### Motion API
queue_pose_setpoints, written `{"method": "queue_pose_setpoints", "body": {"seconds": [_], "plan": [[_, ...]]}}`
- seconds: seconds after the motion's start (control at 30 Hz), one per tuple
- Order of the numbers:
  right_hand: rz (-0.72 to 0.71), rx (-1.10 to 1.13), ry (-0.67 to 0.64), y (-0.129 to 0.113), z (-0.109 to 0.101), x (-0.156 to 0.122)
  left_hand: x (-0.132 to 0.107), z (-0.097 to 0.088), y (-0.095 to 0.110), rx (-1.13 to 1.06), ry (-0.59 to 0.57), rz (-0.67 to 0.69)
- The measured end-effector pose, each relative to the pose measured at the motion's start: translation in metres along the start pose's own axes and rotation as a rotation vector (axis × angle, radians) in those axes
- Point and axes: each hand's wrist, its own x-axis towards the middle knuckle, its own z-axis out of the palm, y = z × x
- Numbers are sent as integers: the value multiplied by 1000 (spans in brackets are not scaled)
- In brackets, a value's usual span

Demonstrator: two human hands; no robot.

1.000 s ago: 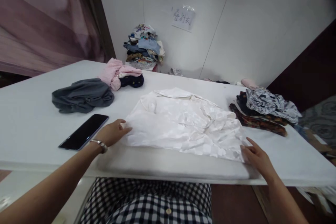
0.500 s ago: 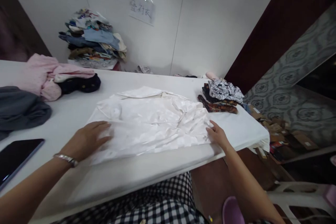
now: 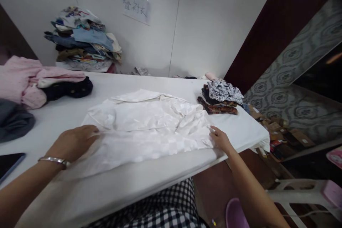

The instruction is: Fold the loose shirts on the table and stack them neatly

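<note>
A white shirt [image 3: 149,124] with a faint shiny check lies on the white table, its long side running left to right in front of me. Wrinkles gather toward its right part, while the near strip is pulled fairly flat. At the shirt's left end, my left hand [image 3: 74,143] is closed on the cloth, back of the hand up, with a silvery bracelet at the wrist. My right hand [image 3: 221,139] pinches the edge at the opposite end between thumb and fingers. Some fingertips of the left hand are hidden.
Pink clothing [image 3: 24,82], a dark garment [image 3: 69,89] and a grey one [image 3: 14,121] lie at left, near a phone [image 3: 10,165]. A tall clothes pile [image 3: 85,41] stands against the wall. Folded patterned clothes [image 3: 220,98] sit at right. The white table's [image 3: 128,192] front edge is close to me.
My left hand has moved left and drawn the shirt's near layer out taut and smoother. The right hand keeps its pinch at the right end. The view has shifted slightly right.
</note>
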Motion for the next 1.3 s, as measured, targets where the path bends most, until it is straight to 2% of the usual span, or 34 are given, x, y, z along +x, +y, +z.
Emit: {"method": "queue_pose_setpoints", "body": {"seconds": [0.07, 0.13, 0.27, 0.37, 0.43, 0.53, 0.63, 0.73, 0.8, 0.87, 0.97, 1.03, 1.07, 1.13, 1.2, 1.27, 1.3], "plan": [[-30, -147, 12, -4, -5, 2, -8, 11, 2, 34, 83, 70], [-81, -254, 70, -13, -11, 5, -20, 25, 7, -24, 110, 141], [-272, -292, 156, -54, -17, 25, -47, 58, 17, -148, 33, 243], [-407, -369, 74, -91, -4, 58, -59, 78, 21, -114, -42, 216], [-430, -494, -22, -108, 11, 83, -60, 85, 22, -76, -78, 192], [-393, -605, -113, -116, 36, 118, -59, 83, 23, -22, -48, 223], [-348, -583, -101, -110, 49, 140, -61, 67, 27, -40, 29, 299], [-306, -507, -37, -105, 43, 149, -67, 48, 35, -159, 122, 315], [-289, -440, 27, -109, 28, 149, -70, 40, 43, -289, 150, 224], [-282, -377, 97, -123, 9, 145, -70, 36, 53, -437, 112, 113], [-316, -270, 199, -161, -16, 127, -63, 35, 78, -662, 39, 34], [-424, -80, 235, -195, -20, 102, -56, 31, 99, -851, -5, 14], [-505, 44, 212, -213, -18, 87, -53, 28, 111, -974, -30, -9], [-655, 182, 57, -242, -3, 50, -47, 18, 133, -1285, -113, -85], [-792, 214, -162, -257, 19, 13, -43, 4, 149, -1632, -203, -223], [-913, 198, -321, -251, 40, -15, -43, -9, 155, -1885, -241, -442], [-937, 185, -348, -241, 47, -24, -44, -14, 154, -1948, -236, -574]]}}
